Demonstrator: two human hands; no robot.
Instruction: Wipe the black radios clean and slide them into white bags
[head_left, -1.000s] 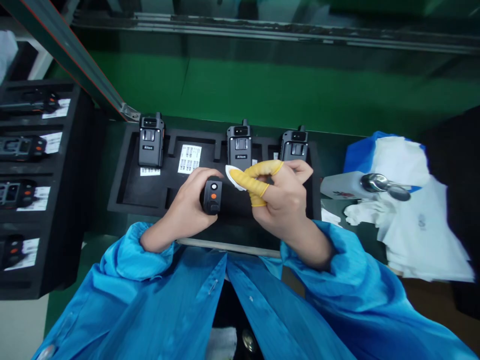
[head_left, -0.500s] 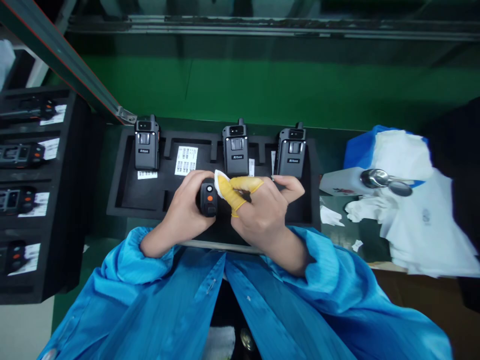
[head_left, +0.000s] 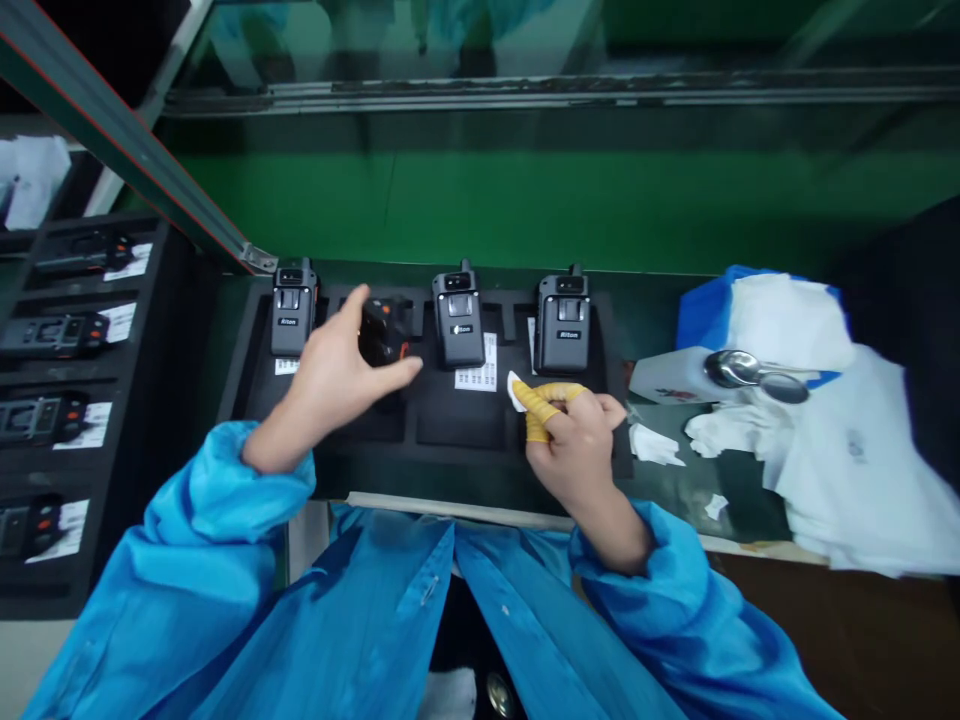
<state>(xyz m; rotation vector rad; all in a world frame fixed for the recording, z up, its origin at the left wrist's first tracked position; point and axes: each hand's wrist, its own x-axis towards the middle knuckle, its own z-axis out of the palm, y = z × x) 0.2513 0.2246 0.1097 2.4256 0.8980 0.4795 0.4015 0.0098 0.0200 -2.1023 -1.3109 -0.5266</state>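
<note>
My left hand (head_left: 334,370) reaches over the black foam tray (head_left: 461,425), with thumb and forefinger around a dark handheld radio (head_left: 384,330). The radio is blurred and tilted; my other fingers are hidden. Yellow finger covers wrap the thumb and forefinger of my right hand (head_left: 574,430), which pinches a small white wiping cloth (head_left: 514,392) above the tray's right part. Three grey radios with stub antennas and clips stand in the tray: a left one (head_left: 294,310), a middle one (head_left: 458,320) and a right one (head_left: 563,322). A printed label (head_left: 480,368) lies beside the middle one.
At the left, a black foam rack (head_left: 142,420) holds several radios with labels. To the right are a blue box (head_left: 701,310), a white container (head_left: 671,375) with a metal spoon (head_left: 731,368), crumpled white gloves (head_left: 727,430) and white bags (head_left: 862,460). A metal frame bar (head_left: 135,140) slants at upper left.
My left hand has carried the radio forward and left, over the tray's second slot. My right hand, still pinching the cloth, has drawn away to the right. The view has shifted slightly.
</note>
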